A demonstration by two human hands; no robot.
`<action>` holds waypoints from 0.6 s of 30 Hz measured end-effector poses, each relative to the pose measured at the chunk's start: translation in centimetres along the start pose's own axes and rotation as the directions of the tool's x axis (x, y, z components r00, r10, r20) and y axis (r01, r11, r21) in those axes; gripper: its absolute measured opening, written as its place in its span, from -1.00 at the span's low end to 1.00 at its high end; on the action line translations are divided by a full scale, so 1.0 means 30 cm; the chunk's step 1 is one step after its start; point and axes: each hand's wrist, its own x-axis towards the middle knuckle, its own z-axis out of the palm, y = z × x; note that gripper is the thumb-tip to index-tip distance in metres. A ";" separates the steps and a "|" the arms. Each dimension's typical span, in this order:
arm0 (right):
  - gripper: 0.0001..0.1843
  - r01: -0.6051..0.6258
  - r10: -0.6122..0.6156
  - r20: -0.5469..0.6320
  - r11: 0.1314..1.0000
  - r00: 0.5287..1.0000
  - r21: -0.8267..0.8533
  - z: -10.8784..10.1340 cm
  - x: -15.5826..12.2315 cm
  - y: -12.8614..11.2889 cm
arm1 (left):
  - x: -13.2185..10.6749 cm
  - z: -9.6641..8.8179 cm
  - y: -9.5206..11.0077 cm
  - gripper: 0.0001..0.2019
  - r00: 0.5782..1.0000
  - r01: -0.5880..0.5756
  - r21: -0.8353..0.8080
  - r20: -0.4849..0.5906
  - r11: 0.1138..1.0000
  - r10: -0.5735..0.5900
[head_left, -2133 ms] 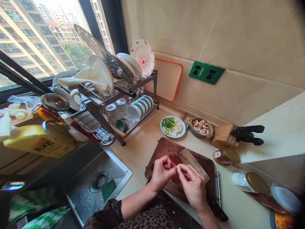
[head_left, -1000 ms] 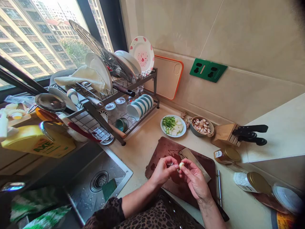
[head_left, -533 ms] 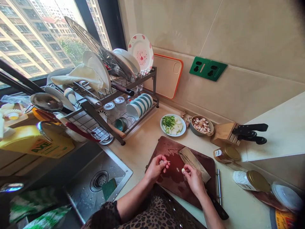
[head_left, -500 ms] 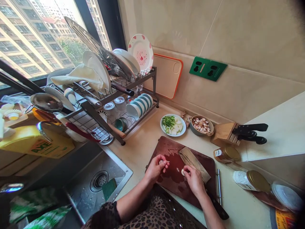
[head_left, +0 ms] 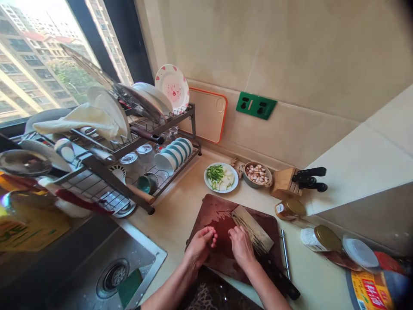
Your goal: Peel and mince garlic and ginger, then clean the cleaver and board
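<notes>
My left hand [head_left: 201, 245] is closed over the left part of the brown cutting board [head_left: 213, 215], thumb against curled fingers. Anything inside it is too small or hidden to make out. Close by on the right, my right hand [head_left: 241, 246] points its bunched fingers down toward the board, and its fingertips hide whatever they pinch. A cleaver [head_left: 253, 228] lies flat on the board beside the right hand, its black handle running under the right forearm past the near edge. Wet patches show on the board.
Behind the board stand a plate of sliced green and white vegetables [head_left: 221, 177], a bowl of garlic cloves [head_left: 257, 174] and a knife block [head_left: 285, 181]. Jars [head_left: 321, 238] line the right side. To the left are a dish rack [head_left: 155, 133] and a sink [head_left: 158, 254].
The view has swung, so the scene sits further left. My right hand has moved closer to my left; the pale garlic clove seen in its fingertips before is now out of sight.
</notes>
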 end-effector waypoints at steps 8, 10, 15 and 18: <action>-0.80 0.149 -0.108 -0.132 0.921 0.985 0.359 -0.112 -0.004 -0.116 | 0.007 0.065 -0.024 -0.81 0.987 0.149 -0.181 0.087 0.972 -0.135; -0.79 0.140 -0.105 -0.159 0.963 0.982 0.232 -0.110 -0.007 -0.134 | 0.010 0.071 -0.027 -0.82 0.986 0.154 -0.199 0.098 0.968 -0.137; -0.86 0.174 -0.147 -0.127 0.956 0.981 0.237 -0.125 -0.002 -0.120 | 0.036 0.041 -0.022 -0.71 0.983 0.157 -0.153 0.118 0.976 -0.139; -0.86 0.182 -0.173 -0.063 0.859 0.983 0.479 -0.134 0.051 -0.047 | 0.049 0.016 -0.002 -0.70 0.992 0.112 -0.188 0.071 0.976 -0.101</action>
